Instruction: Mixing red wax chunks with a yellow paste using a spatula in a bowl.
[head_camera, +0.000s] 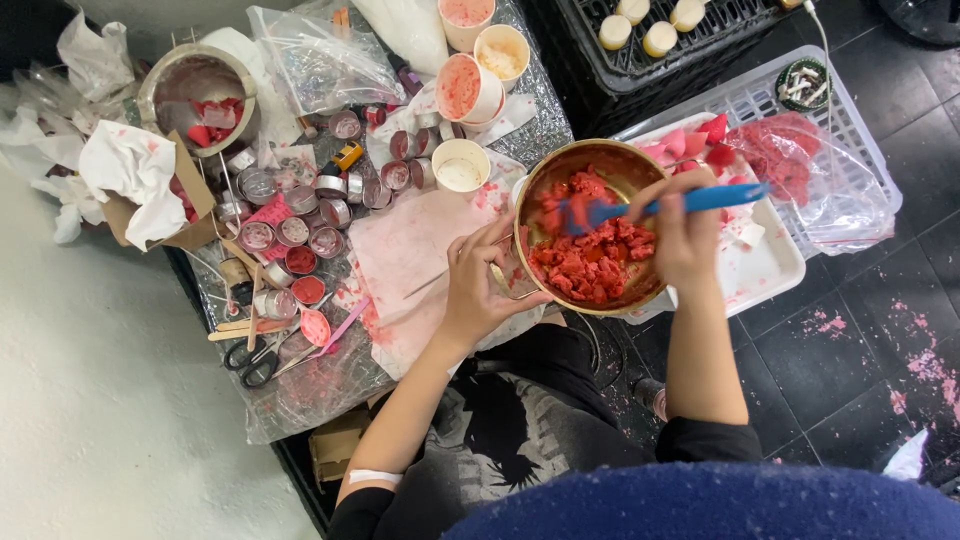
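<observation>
Head cam: left hand (478, 285) grips the rim of a round brass-coloured metal bowl (560, 165) of red wax chunks (590, 258) at the worktop's edge; right hand (685, 225) is closed around a blue silicone spatula (660, 205). Hard stirring could tip it, I reckon.

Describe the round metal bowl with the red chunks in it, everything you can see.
The metal bowl is round, brass-coloured and shiny, smeared red inside. It sits upright at the edge of the cluttered table, partly over a white tray. It holds a heap of red waxy chunks, mostly toward the near side. The left hand grips its near-left rim. The right hand reaches over it holding a blue spatula, whose blade, smeared red, dips into the chunks.
</observation>
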